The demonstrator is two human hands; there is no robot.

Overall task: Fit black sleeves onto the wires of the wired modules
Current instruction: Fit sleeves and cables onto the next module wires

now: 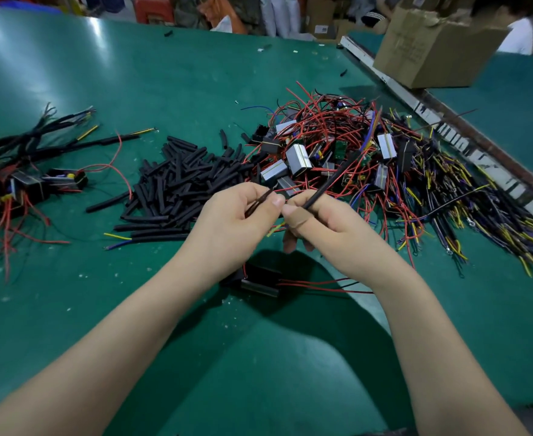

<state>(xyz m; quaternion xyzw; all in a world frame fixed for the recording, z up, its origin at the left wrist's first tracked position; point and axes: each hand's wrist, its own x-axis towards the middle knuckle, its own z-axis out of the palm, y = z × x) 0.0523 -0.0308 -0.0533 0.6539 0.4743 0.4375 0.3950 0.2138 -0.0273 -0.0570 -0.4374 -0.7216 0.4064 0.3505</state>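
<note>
Green matte table (107, 89), smooth, lightly littered with white specks. Left hand (240, 221) pinches a thin red wire (279, 191) between thumb and forefinger; right hand (318, 228), a tan band around its thumb, pinches a slim black sleeve (331, 184) that slants up and away to the right, its near end just beside the wire tip. A black module (258, 280) lies on the table below both hands, red leads trailing right. Loose pile of stubby black sleeves (180, 180) left of the hands; tangled heap of silver-faced modules (337, 152) beyond them. Finished modules (22, 187) at the left edge. Open table toward the viewer. Cardboard box (432, 48) far right.
</note>
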